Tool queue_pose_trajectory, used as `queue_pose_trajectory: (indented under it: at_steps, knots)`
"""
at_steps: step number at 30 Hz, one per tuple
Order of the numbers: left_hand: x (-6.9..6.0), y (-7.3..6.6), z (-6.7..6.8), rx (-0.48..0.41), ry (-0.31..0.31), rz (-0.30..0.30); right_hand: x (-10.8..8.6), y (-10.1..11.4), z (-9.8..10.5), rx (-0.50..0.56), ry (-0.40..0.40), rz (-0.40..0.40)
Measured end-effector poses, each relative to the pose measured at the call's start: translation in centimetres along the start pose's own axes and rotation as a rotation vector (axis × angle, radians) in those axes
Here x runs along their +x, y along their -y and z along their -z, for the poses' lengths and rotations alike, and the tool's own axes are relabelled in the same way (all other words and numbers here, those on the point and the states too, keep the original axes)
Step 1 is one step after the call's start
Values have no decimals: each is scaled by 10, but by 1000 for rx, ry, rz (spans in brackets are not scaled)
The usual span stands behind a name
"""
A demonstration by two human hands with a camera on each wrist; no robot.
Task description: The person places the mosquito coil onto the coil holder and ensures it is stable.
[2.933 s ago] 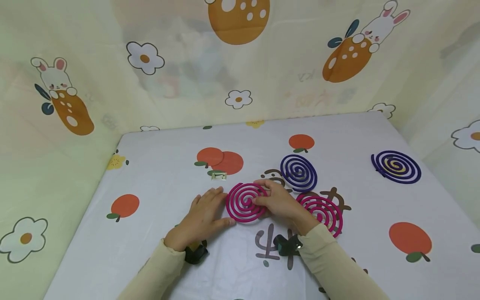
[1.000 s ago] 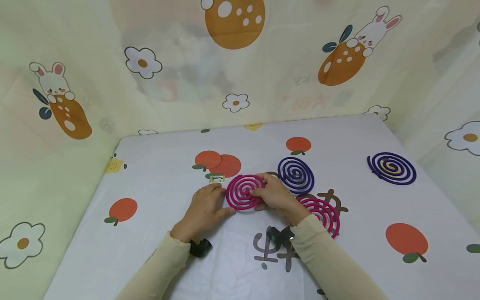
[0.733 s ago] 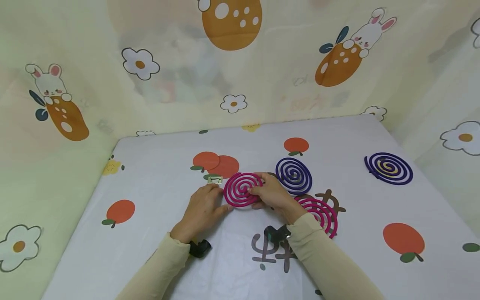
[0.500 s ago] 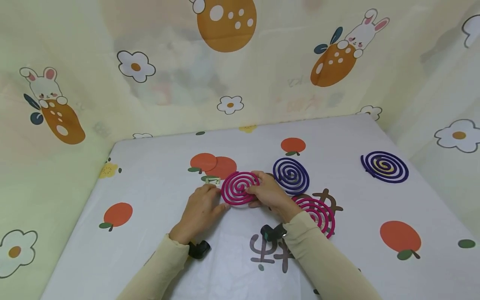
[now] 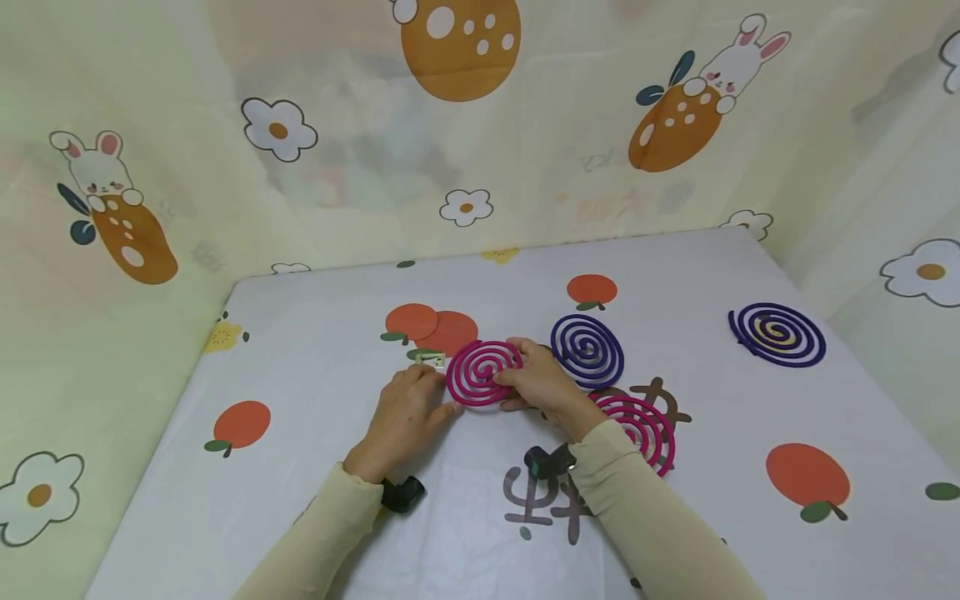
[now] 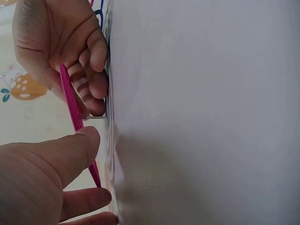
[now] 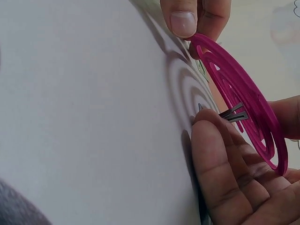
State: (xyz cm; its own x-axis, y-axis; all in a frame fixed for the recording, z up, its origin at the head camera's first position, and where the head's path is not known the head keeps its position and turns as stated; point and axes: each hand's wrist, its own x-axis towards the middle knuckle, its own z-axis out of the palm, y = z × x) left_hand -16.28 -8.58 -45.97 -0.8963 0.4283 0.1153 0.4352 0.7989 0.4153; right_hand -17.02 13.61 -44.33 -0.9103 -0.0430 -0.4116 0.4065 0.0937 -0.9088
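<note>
A pink mosquito coil (image 5: 483,373) is between my two hands, tilted and raised off the table in the wrist views. My left hand (image 5: 402,417) pinches its left edge, thumb on one face and a finger behind. My right hand (image 5: 545,382) grips the right side: the thumb lies on top near the centre, with the fingers curled underneath. A thin metal coil stand (image 7: 234,114) shows under the middle of the coil, beside the right fingertips. Its foot is partly hidden by those fingers. A small pale metallic piece (image 5: 431,359) lies just beyond the left fingertips.
A second pink coil (image 5: 660,425) lies partly under the right forearm. Close behind it is a dark blue coil (image 5: 587,350); another dark blue coil (image 5: 777,335) sits at the far right. A printed white cloth (image 5: 322,333) covers the table, with a patterned curtain (image 5: 360,183) behind.
Both hands have moved a little away from my body with the pink coil, nearer the small pale piece. The grip looks the same. The other coils stay put; the head view shifted slightly.
</note>
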Motion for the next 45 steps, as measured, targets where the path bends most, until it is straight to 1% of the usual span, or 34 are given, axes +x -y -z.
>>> queue_pose_trajectory:
  at_steps: [4,14,17,21,24,29,31,34,36,39,41,43,45]
  knots:
    - [0,0,0,-5,-11,-4,0,0,1,-10,4,5]
    - [0,2,0,-1,-4,2,0,-1,2,-34,6,-10]
    - [0,1,1,-7,1,6,-1,0,2,-51,2,-15]
    - [0,1,2,-10,7,10,-4,1,1,-96,-9,5]
    - [0,1,2,-10,7,15,-8,1,0,-162,-31,40]
    - [-2,2,4,-14,1,15,-15,2,0,-327,-79,140]
    - [-2,2,5,-14,-16,7,-20,3,0,-403,-95,188]
    - [-1,5,9,-19,-63,-23,-29,7,2,-507,-115,234]
    - [1,7,12,-34,-100,-54,-37,11,4,-559,-120,262]
    - [5,13,16,-61,-130,-86,-51,17,9,-609,-122,316]
    - [7,18,19,-71,-130,-83,-59,18,14,-641,-129,358]
    - [9,23,20,-65,-115,-61,-66,19,22,-674,-138,381]
    - [12,28,21,-59,-92,-31,-72,18,33,-720,-157,374]
